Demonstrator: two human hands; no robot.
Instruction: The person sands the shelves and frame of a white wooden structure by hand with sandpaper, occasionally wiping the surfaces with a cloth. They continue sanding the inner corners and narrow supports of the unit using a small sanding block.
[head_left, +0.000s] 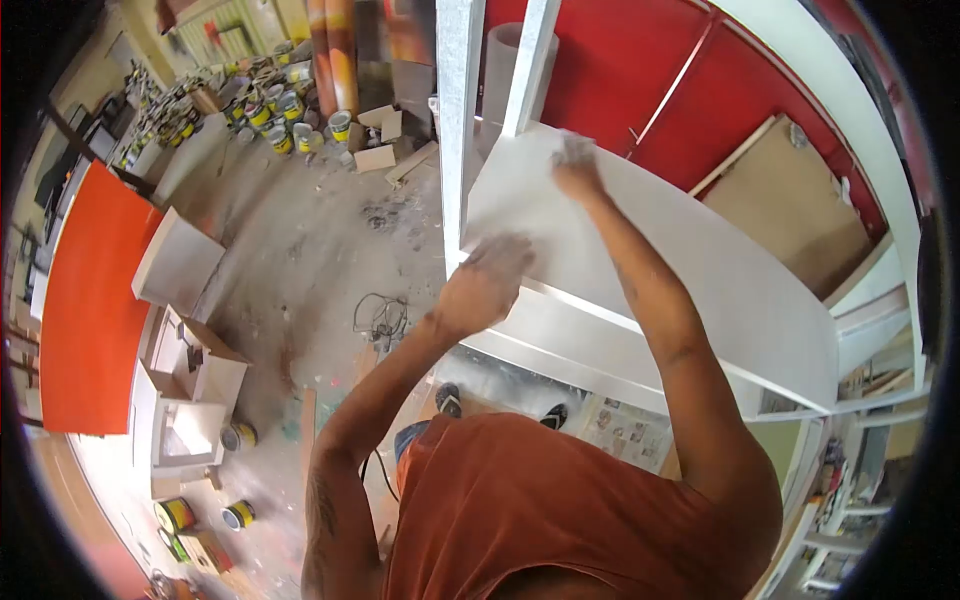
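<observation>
A curved white panel (700, 260) lies in front of me, with white uprights (453, 130) rising at its left end. My left hand (488, 283) rests at the panel's near left edge, beside the base of an upright, its fingers laid over the surface. Farther out, near the panel's far left part, my right hand (577, 168) is closed and pressed down on the white surface. Its fingertips are blurred, and a greyish thing under them is too unclear to name.
Red panels (610, 80) stand behind the white piece. Many paint cans (290, 105) crowd the back left, near cardboard boxes (380, 125). A coiled cable (385, 318) lies on the floor. At left are an orange panel (95, 300) and a white cabinet frame (190, 400).
</observation>
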